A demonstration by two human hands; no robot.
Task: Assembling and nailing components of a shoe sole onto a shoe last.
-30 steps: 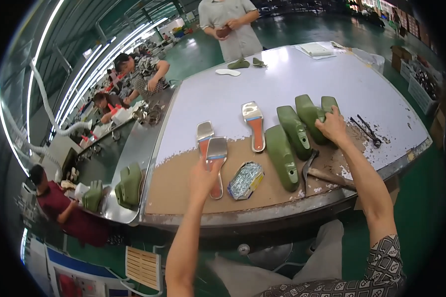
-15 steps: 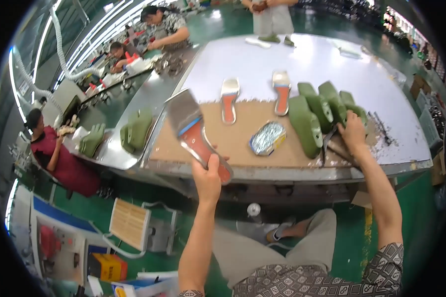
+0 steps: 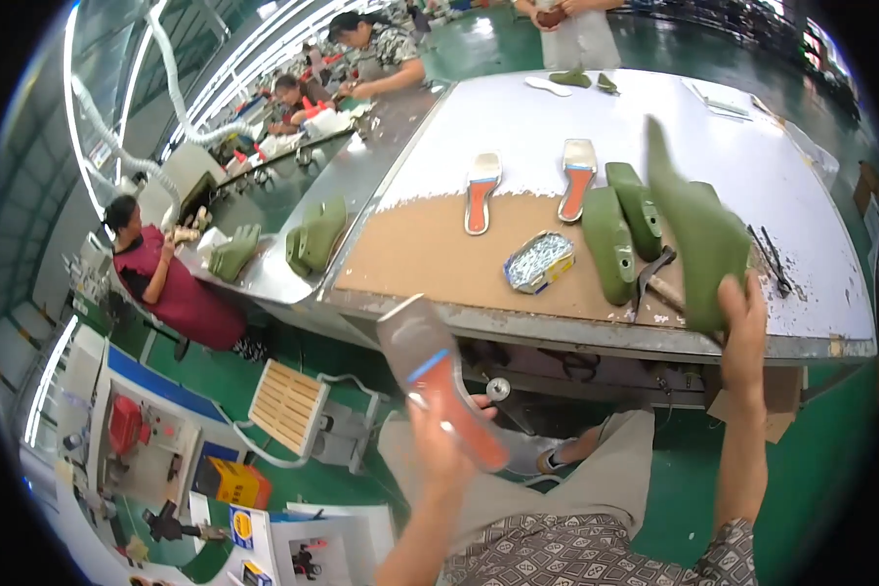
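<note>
My left hand grips a shoe insole, grey at its broad end, orange along the rest, with a blue stripe between. It hangs in front of the table's near edge. My right hand is closed round the lower end of a green shoe last, lifted upright over the right side of the table and slightly blurred. Left of it lie two more green lasts, one nearer and the other behind. A hammer with a dark head and wooden handle lies between them and my right hand.
Two similar insoles, one left and one right, lie on the brown board beside an opened pack of nails. Green lasts stand on a metal side table. Co-workers sit left; one person stands beyond the white tabletop.
My right hand has picked up a green last from the table and raised it. My left hand has brought the insole lower, off the tabletop toward my lap. The view has shifted left.
</note>
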